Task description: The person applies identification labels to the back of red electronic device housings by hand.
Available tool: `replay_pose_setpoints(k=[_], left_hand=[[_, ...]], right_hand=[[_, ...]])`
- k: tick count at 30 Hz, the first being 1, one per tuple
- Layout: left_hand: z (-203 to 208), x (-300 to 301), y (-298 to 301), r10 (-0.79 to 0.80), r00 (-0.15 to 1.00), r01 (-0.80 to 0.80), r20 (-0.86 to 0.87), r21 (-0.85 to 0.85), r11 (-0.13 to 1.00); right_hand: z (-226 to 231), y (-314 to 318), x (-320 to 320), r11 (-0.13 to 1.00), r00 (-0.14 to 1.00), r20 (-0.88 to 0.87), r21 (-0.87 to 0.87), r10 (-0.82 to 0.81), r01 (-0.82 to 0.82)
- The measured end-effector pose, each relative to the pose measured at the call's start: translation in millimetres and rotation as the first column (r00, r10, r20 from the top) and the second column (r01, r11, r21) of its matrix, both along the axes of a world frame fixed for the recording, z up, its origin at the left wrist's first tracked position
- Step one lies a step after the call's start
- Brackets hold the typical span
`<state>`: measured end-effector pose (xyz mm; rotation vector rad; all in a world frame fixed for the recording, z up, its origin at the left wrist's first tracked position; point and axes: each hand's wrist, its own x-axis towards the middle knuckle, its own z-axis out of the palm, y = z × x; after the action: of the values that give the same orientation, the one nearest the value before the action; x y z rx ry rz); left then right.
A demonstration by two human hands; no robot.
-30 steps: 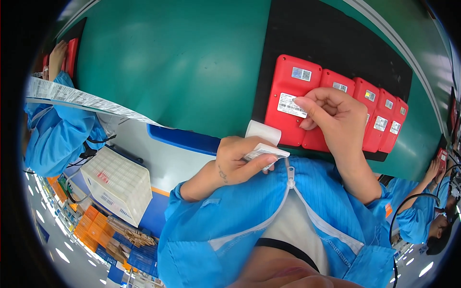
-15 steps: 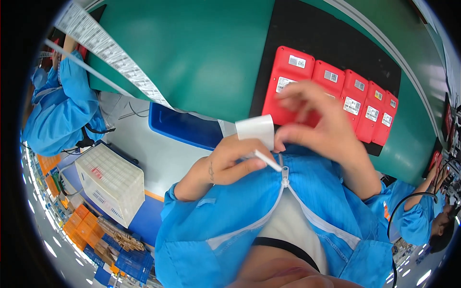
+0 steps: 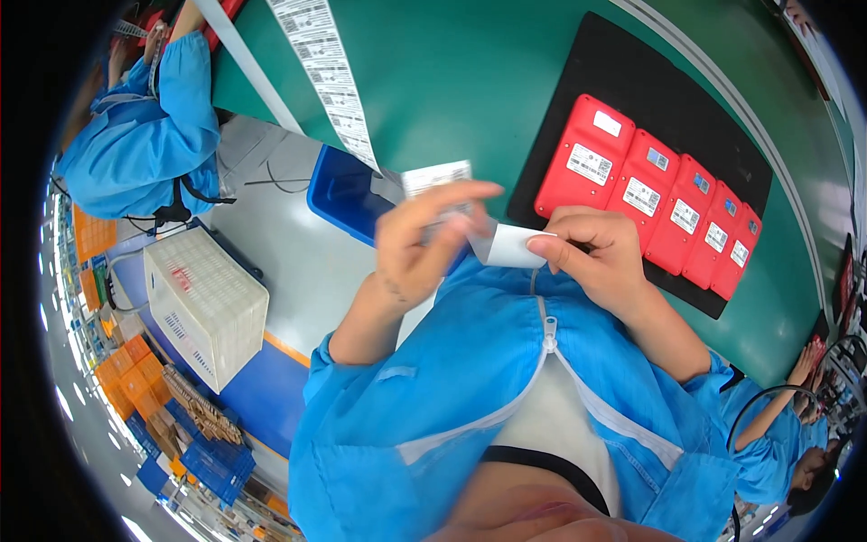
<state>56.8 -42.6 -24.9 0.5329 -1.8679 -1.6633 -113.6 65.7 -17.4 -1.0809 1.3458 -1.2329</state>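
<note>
A long strip of printed labels (image 3: pixel 332 77) comes down from the far edge over the table to my hands. My right hand (image 3: pixel 601 257) is closed, pinching the strip's blank white end (image 3: pixel 515 246) between thumb and fingers. On the strip's left part is my left hand (image 3: pixel 420 239), motion-blurred, its thumb and fingers about the strip; whether they grip it is unclear. Beyond my right hand, several red device casings (image 3: pixel 587 154) lie side by side on a black mat (image 3: pixel 623 68). They carry white labels; the leftmost casing's upper sticker looks plain white.
The green tabletop (image 3: pixel 470 81) holds the mat. Below its near left edge stands a blue bin (image 3: pixel 339 194). A pale plastic crate (image 3: pixel 208 303) is at the left, with orange and blue boxes beyond. Co-workers in blue (image 3: pixel 144 149) are at both sides.
My right hand has moved from above the red casings back to the strip and now pinches its end. My left hand has risen slightly. The view has shifted, moving the mat rightward.
</note>
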Motion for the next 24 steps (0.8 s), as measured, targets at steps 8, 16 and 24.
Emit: replay_pose_setpoints(k=[8, 16, 24], left_hand=[[-2, -21, 23, 0.098, 0.974, -0.102, 0.204, 0.006, 0.995], [-8, -33, 20, 0.094, 0.987, -0.098, 0.131, 0.023, 0.995], [-10, -41, 18, 0.076, 0.995, -0.074, 0.071, -0.035, 0.997]], right_hand=[[7, -1, -1, 0.975, 0.963, 0.237, 0.207, -0.127, 0.078], [3, -5, -2, 0.984, 0.932, 0.317, 0.091, -0.174, 0.153], [3, -3, -7, 0.975, 0.918, 0.341, 0.153, -0.204, 0.16]])
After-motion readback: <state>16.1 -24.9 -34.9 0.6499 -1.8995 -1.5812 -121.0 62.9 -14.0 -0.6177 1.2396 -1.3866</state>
